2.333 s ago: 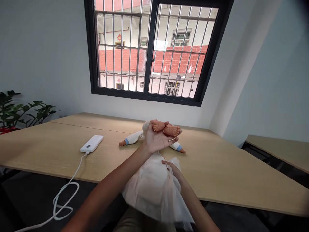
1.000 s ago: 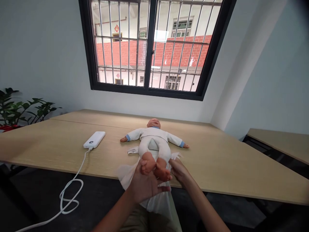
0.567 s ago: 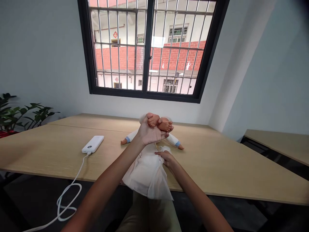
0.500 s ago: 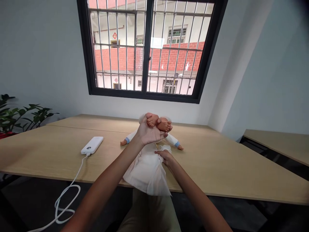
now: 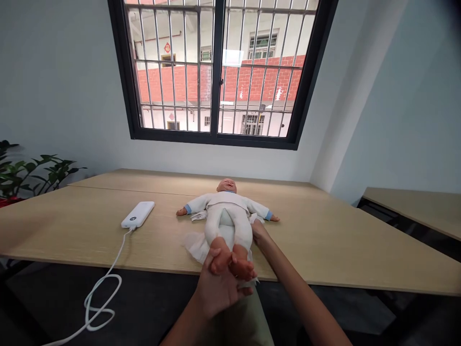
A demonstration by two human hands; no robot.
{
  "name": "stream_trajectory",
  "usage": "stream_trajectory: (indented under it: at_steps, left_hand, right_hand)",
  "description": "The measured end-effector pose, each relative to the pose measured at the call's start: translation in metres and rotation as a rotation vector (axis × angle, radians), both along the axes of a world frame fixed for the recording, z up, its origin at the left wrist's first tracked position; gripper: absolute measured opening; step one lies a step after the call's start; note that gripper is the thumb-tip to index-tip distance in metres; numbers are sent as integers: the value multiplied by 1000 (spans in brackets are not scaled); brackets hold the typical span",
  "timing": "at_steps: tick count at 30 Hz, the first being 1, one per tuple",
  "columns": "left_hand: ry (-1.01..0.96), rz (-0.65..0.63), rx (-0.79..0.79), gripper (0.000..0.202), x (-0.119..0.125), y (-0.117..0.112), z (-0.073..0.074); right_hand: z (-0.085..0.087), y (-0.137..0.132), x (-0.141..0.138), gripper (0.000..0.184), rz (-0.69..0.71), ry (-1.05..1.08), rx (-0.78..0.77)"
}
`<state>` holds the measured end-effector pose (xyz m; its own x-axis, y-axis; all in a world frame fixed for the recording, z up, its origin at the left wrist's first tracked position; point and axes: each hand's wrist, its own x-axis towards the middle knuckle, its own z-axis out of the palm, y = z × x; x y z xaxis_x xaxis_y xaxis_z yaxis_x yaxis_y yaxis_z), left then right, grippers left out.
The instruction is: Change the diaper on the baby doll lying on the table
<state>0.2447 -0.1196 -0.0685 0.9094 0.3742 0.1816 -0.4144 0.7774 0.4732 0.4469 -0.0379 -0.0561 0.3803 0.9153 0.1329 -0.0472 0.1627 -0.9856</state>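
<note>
A baby doll [image 5: 226, 206] in a white suit with blue cuffs lies on its back on the table, arms spread and legs toward me. Under its legs and hips is a spread white diaper [image 5: 194, 244], its edges showing on both sides. At the table's front edge my left hand [image 5: 221, 288] is closed around the doll's feet from below, palm up. My right hand [image 5: 260, 231] is beside the doll's hip at the right, at the diaper's white edge. Its fingertips are partly hidden behind the doll's leg, but they appear closed on the diaper.
On the wooden table [image 5: 324, 240] a white power bank [image 5: 139, 215] lies to the left, its white cable [image 5: 104, 278] hanging over the front edge. A potted plant [image 5: 46, 173] stands far left. A barred window [image 5: 216, 72] is in the wall behind; another table [image 5: 414, 206] is at right.
My left hand has brought the doll's feet down and toward me from their raised position, so the legs now lie over the diaper and the head shows. My right hand stays by the hip.
</note>
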Motion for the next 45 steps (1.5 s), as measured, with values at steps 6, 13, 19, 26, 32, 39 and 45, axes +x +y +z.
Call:
stream_trajectory:
  at_steps: [6, 13, 19, 26, 32, 39, 45]
  left_hand:
    - [48, 41, -114, 46, -3, 11, -15]
    - [50, 33, -32, 45, -5, 33, 6]
    - [53, 12, -93, 55, -9, 8, -18]
    - [44, -52, -10, 84, -25, 1, -30]
    - [96, -132, 50, 87, -49, 10, -44]
    - [231, 87, 79, 38, -88, 25, -43]
    - [282, 314, -15, 32, -117, 37, -28]
  right_hand:
    - [-12, -5, 10, 51, 37, -46, -11]
    - [-20, -1, 15, 49, 88, -98, -29]
    - [-24, -6, 23, 58, 45, -102, -48]
    - [-3, -69, -26, 52, -478, -671, 298]
    - [-6, -98, -89, 36, -6, -1142, 252]
    - [-15, -110, -66, 35, -142, -1394, 169]
    - [-23, -108, -15, 39, -201, -1515, 69]
